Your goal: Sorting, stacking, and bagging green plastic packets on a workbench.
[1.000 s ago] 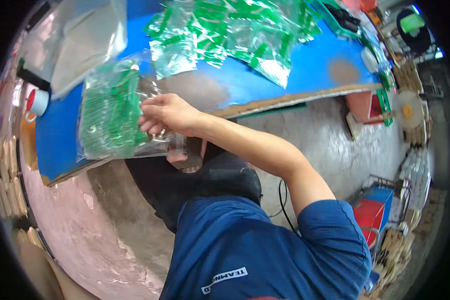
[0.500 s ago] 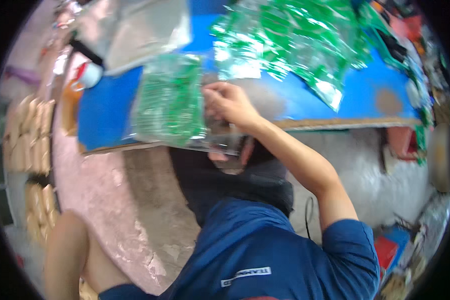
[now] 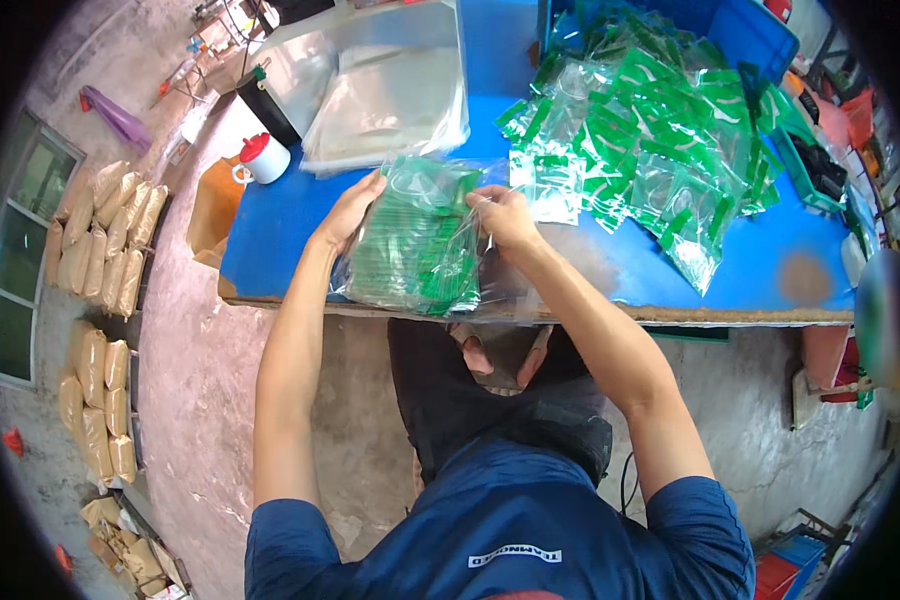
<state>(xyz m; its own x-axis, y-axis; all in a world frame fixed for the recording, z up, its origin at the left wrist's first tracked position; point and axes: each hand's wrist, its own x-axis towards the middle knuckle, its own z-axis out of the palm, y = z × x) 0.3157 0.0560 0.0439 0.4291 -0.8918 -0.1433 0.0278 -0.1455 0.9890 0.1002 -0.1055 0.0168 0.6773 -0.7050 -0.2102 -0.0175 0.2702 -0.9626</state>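
Two hands flank one bag point(image 3: 417, 250), which lies flat at the worktop's point(image 3: 270, 245) front edge, left of its middle. The green, packed part runs slightly longer from front to back than across; its clear film spreads loosely rightward along that edge. The left hand point(image 3: 346, 214) lies along the bag's left side, fingers nearly straight and touching it; whether they reach underneath cannot be told. The right hand point(image 3: 508, 217) is at the far right side, fingers curled, thumb and forefinger seeming to pinch the film. Both are about equally near, one per side, so the bag sits directly between them.

Rightward, a pile point(image 3: 640, 150) of green-and-clear packets crowds the right hand, its nearest ones just beyond it. Close behind the bag lie clear sheets point(image 3: 385, 110), limiting room that way. Beyond the left hand, a mug point(image 3: 263, 159) stands near the left edge, a black box point(image 3: 267, 108) behind it. A teal tray point(image 3: 808, 170) sits toward the right edge, a blue crate point(image 3: 755, 42) at the far right corner.
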